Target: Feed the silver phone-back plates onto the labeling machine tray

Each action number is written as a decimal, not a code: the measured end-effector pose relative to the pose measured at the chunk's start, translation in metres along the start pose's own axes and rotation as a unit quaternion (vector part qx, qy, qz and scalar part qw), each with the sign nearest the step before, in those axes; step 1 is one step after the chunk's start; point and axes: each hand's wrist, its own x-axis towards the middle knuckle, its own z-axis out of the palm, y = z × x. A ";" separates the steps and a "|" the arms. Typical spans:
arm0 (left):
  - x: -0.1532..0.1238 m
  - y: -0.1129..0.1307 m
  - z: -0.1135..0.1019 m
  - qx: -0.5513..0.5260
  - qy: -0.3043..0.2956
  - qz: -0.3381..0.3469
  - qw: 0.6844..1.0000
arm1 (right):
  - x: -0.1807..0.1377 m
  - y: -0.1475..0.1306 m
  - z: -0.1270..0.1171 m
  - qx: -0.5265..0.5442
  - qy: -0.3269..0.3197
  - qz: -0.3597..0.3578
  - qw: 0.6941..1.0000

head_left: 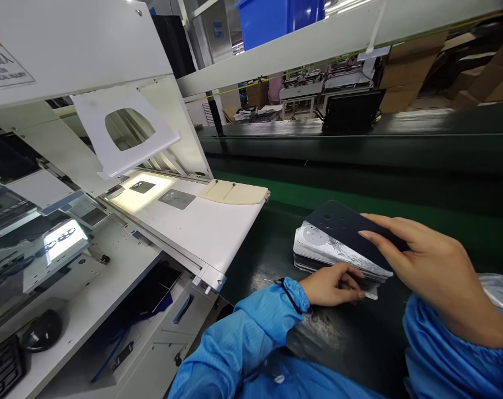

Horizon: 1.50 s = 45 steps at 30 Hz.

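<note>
In my right hand [434, 260] is a dark phone back panel [345, 224] with small camera holes, pinched between thumb and fingers at its right end. It is tilted over a stack of similar thin panels [334, 255], whose top one looks silvery white with a round camera area. Against the front edge of that stack rests my left hand [332, 285], its fingers loosely curled and a gap showing between thumb and forefinger. Left of the stack, a white conveyor belt [197, 233] carries a grey panel [177, 199] and a darker panel [142, 187] on a brightly lit patch.
A dark green bench surface [272, 244] lies under the stack. A white machine housing [76, 50] with a hanging cover [151, 144] stands over the belt. At left are a monitor [66, 241], a black mouse [41, 331] and a keyboard [4, 366]. Clear plastic [501, 291] sits at far right.
</note>
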 end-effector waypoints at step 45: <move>-0.138 -0.081 -0.051 0.410 0.296 0.009 0.863 | 0.057 -0.184 0.169 -0.016 -0.343 -0.254 0.904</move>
